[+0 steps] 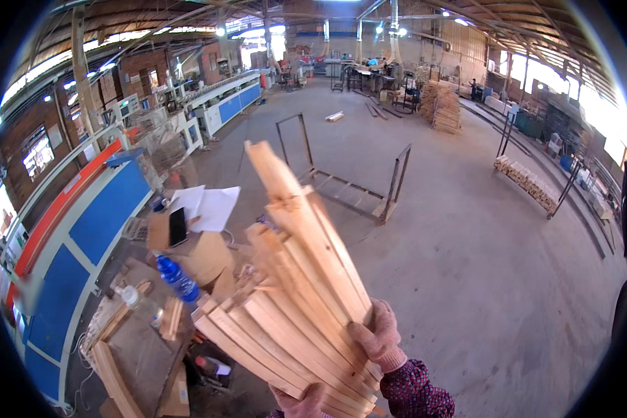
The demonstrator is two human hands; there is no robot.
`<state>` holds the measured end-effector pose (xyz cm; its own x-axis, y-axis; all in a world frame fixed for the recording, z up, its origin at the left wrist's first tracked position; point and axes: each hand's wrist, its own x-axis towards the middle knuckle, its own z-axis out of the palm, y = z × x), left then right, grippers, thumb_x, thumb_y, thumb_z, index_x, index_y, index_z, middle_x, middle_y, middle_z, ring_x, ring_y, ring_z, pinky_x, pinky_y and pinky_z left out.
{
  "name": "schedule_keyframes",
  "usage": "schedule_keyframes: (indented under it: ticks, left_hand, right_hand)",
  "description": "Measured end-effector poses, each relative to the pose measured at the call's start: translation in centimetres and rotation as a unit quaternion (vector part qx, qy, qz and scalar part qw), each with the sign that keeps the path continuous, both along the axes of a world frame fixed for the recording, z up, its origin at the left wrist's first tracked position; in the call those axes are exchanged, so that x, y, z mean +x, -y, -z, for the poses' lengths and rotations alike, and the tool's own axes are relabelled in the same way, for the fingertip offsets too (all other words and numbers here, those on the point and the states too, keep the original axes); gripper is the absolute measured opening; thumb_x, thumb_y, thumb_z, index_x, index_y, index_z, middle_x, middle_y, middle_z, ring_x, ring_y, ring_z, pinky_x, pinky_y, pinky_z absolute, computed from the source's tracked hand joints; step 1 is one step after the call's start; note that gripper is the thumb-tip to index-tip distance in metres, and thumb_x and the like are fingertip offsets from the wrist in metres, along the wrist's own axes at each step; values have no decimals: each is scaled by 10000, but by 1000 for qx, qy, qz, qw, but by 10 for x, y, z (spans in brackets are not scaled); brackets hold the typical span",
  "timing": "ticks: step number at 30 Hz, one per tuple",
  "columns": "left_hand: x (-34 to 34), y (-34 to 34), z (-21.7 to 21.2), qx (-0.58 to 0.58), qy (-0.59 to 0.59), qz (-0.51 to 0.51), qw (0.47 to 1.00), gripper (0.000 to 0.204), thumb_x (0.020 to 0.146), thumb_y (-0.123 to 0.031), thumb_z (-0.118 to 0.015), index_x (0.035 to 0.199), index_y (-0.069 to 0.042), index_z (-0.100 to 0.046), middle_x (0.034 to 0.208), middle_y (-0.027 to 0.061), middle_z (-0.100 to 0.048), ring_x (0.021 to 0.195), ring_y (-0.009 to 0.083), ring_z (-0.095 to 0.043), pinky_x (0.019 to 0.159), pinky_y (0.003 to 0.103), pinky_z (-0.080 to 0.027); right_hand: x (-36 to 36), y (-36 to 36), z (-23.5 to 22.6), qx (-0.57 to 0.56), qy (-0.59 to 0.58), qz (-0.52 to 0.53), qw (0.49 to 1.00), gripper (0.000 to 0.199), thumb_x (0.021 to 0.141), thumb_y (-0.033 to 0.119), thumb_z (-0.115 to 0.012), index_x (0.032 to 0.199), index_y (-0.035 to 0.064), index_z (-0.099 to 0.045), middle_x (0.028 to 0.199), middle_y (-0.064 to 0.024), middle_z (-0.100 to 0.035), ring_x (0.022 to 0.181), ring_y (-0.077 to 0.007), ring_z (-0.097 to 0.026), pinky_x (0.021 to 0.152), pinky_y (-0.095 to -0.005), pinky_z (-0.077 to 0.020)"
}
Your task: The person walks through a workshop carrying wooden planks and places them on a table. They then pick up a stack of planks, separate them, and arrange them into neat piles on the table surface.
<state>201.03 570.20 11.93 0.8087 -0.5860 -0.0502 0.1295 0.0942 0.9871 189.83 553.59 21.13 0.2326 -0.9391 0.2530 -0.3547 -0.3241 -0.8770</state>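
A fanned bundle of pale wooden slats [296, 279] is held up in front of the body, above the concrete floor [467, 244], its upper ends tilted away and to the left. The right hand [377, 334], gloved, is closed around the bundle's right edge, while the left hand [299, 403], only partly seen at the lower edge, is pressed under the bundle's lower end. A blue-capped water bottle [176, 277] and loose papers [205, 207] are seen on the cluttered tabletop [139, 348] to the left.
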Motion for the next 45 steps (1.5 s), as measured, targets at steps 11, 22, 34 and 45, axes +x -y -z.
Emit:
schedule_keyframes:
  ticks: [11, 22, 34, 45]
  left_hand:
    - [-166, 213, -51, -111, -331, 243, 905, 773, 710, 87, -701, 1381, -78, -356, 1208, 115, -574, 1078, 269, -588, 916, 423, -510]
    - [-301, 415, -35, -216, -334, 487, 778, 795, 754, 7, -750, 1435, -45, -343, 1387, 135, -503, 1297, 237, -460, 1088, 441, -354]
    - [-418, 663, -106, -221, -420, 386, 791, 736, 760, 17, -746, 1398, -35, -382, 1326, 164, -543, 1250, 308, -513, 1021, 486, -448]
    - [-503, 915, -55, -223, -346, 510, 756, 707, 753, -4, -760, 1376, -39, -430, 1324, 141, -561, 1226, 221, -526, 1013, 414, -447]
  right_hand:
    - [-206, 139, 19, -63, 222, 202, 952, 508, 701, 99, -613, 1182, -36, -524, 1060, -92, -561, 997, -198, -520, 922, -344, -418]
    - [-375, 255, 34, -100, 199, 362, 905, 444, 873, 262, -647, 1206, 1, -512, 827, -14, -549, 582, -72, -424, 503, -221, -345]
    - [-476, 547, 28, -72, 288, 251, 921, 436, 875, 230, -631, 1237, 17, -512, 968, -8, -557, 656, -64, -441, 542, -198, -344]
    - [-578, 777, 42, -134, 282, 291, 904, 540, 870, 223, -648, 1314, -26, -469, 1244, -116, -546, 1092, -221, -521, 937, -360, -436]
